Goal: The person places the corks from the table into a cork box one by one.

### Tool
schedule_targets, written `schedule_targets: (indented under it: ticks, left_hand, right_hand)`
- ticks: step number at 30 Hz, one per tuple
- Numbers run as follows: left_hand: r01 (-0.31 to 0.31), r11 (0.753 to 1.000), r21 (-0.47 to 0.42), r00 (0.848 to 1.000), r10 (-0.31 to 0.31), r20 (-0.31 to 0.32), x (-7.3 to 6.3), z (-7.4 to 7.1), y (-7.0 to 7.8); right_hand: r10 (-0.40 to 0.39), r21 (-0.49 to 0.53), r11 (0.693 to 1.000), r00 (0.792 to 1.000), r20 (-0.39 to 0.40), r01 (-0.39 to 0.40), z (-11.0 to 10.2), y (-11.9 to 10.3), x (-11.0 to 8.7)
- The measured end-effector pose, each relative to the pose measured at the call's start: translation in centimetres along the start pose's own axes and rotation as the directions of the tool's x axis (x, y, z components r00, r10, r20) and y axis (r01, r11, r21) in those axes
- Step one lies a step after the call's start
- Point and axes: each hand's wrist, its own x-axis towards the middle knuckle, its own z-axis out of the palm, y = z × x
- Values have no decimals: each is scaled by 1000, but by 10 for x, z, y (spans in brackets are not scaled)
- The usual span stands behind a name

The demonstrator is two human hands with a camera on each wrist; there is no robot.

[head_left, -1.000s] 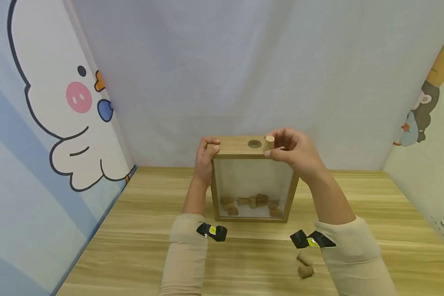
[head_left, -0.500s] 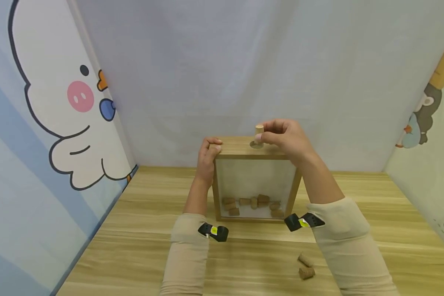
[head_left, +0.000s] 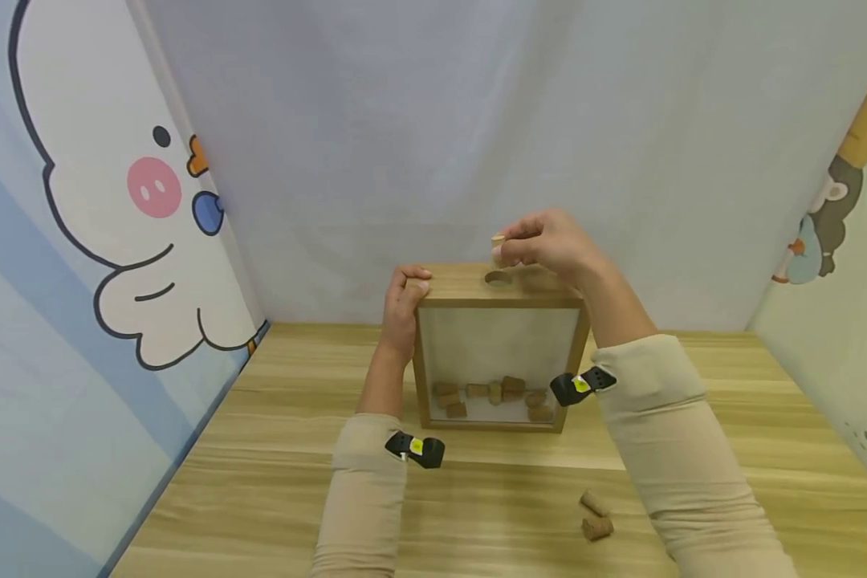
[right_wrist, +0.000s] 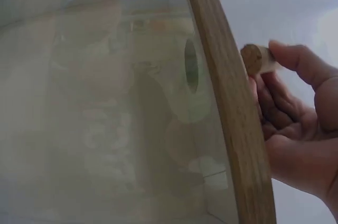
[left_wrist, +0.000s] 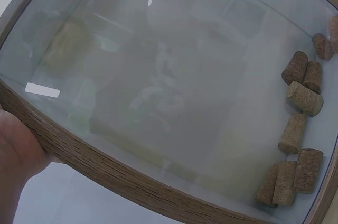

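A wooden-framed box (head_left: 502, 304) with a clear front stands upright on the table, a round hole (head_left: 498, 278) in its top. My left hand (head_left: 402, 309) grips its upper left corner, fingers over the top edge. Just above the hole, my right hand (head_left: 552, 245) pinches a cork (head_left: 498, 247) upright between thumb and fingers. In the right wrist view the cork (right_wrist: 253, 59) shows one end beside the frame's edge. Several corks (left_wrist: 304, 98) lie along the bottom inside the box, seen through the front in the left wrist view.
Two loose corks, one a lighter cork (head_left: 593, 504) and one a darker cork (head_left: 597, 527), lie on the wood-grain table (head_left: 491, 514) near my right sleeve. A pale curtain (head_left: 376, 160) hangs behind the box. Printed panels stand at both sides.
My right hand has moved left along the box top and risen, bringing the cork from right of the hole to above it. The left hand keeps its grip on the corner.
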Motion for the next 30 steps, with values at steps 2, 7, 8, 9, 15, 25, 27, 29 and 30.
schedule_targets:
  ticks: [2, 7, 8, 9, 15, 25, 27, 29, 30]
  left_hand:
    - [4, 1000, 0, 1000, -4, -2, 0, 0, 0]
    - [11, 1000, -2, 1000, -11, 3, 1, -2, -2]
    - [11, 1000, -7, 1000, -11, 3, 2, -2, -2]
    - [8, 1000, -7, 1000, -8, 3, 2, -2, -2]
    - [10, 1000, -12, 1000, -10, 1, 1, 0, -3]
    - [-3, 1000, -1, 1000, 3, -15, 0, -1, -1]
    - [0, 1000, -7, 1000, 0, -12, 0, -2, -2]
    - [-6, 1000, 0, 1000, 6, -6, 0, -2, -2]
    - [-12, 1000, 1, 1000, 12, -4, 0, -2, -2]
  right_hand:
    - [14, -11, 1000, 997, 72, -13, -2, 3, 5]
    - [25, -32, 999, 969, 248, -17, -10, 7, 17]
    - [26, -38, 999, 961, 276, -16, -11, 7, 20]
    - [28, -54, 998, 953, 302, -12, -13, 6, 23]
    - [29, -151, 988, 927, 374, 30, -16, -1, 24]
    - [-270, -77, 950, 918, 292, 304, -17, 16, -59]
    - [-318, -10, 942, 904, 285, 335, -17, 27, -78]
    - [-353, 32, 933, 893, 278, 359, -16, 38, -92]
    - [-365, 44, 929, 889, 278, 368, -16, 45, -98]
